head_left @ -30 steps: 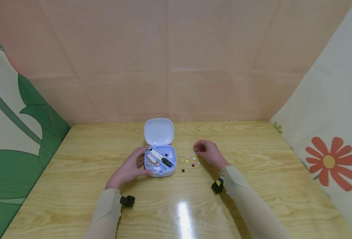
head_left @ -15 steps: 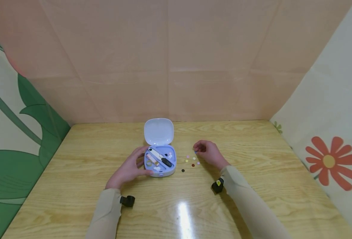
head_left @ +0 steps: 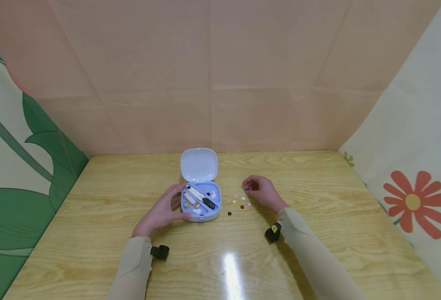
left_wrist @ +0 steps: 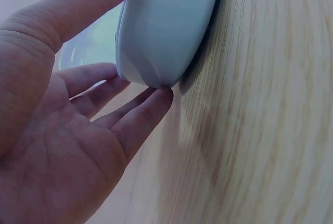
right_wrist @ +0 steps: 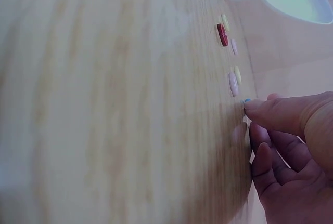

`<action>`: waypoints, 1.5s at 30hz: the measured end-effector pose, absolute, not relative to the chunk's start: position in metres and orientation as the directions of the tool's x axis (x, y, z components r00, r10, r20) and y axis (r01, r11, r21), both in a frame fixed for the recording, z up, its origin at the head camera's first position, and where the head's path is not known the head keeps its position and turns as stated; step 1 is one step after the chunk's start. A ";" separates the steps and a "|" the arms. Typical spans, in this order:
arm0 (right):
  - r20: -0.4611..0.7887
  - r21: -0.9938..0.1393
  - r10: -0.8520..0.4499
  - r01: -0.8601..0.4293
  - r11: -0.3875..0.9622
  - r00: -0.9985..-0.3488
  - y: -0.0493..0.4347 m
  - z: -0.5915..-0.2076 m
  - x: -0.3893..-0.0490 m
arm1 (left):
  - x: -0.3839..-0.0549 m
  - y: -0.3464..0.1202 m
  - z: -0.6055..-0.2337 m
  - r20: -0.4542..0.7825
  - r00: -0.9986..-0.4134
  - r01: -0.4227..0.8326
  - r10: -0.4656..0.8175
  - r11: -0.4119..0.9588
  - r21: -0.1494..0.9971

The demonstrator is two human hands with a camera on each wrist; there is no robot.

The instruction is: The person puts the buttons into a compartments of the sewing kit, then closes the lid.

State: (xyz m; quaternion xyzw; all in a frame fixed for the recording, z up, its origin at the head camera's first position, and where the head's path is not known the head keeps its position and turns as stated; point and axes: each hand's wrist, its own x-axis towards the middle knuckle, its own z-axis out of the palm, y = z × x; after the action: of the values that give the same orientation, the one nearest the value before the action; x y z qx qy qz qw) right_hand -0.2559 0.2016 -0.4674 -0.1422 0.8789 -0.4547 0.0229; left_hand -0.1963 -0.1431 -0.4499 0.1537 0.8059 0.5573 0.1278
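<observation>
A person's two hands work over a wooden tabletop. The right hand pinches a small blue button between thumb and fingertip, right of the other loose buttons; whether the button is off the wood cannot be told. The left hand grips the left side of a lavender case, thumb at the near edge, fingers along the side.

For a button this thin, a light pinch at its rim probably serves best, with the fingertips low and the lift straight up; squeezing hard could flip it away. A steady left hand should prevent the case from sliding.

Between the right hand and the case lie pink, white, yellow, red and lilac buttons, with a black one nearer. A low sweep leftward could scatter them. The case's lid stands open at the far side, leaving the right side unobstructed by it. A white-and-black tool lies diagonally inside, narrowing the room there.
</observation>
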 end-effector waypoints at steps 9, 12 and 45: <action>0.081 -0.816 -0.274 -0.222 0.534 -0.958 0.201 -0.467 -0.256 | -0.196 -0.144 -0.450 -0.036 -0.920 0.104 0.390 0.331 0.938; 0.083 -0.817 -0.273 -0.222 0.532 -0.958 0.201 -0.468 -0.256 | -0.196 -0.144 -0.451 -0.033 -0.919 0.106 0.393 0.326 0.939; 0.101 -0.833 -0.308 -0.250 0.493 -0.946 0.202 -0.466 -0.251 | -0.195 -0.144 -0.453 -0.035 -0.922 0.099 0.386 0.324 0.941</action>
State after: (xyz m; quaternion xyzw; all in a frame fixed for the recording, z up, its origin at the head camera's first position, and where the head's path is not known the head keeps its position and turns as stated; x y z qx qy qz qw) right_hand -0.2511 0.2022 -0.4665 -0.1615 0.8635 -0.4768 0.0306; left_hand -0.1954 -0.1445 -0.4526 0.1510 0.8035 0.5615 0.1275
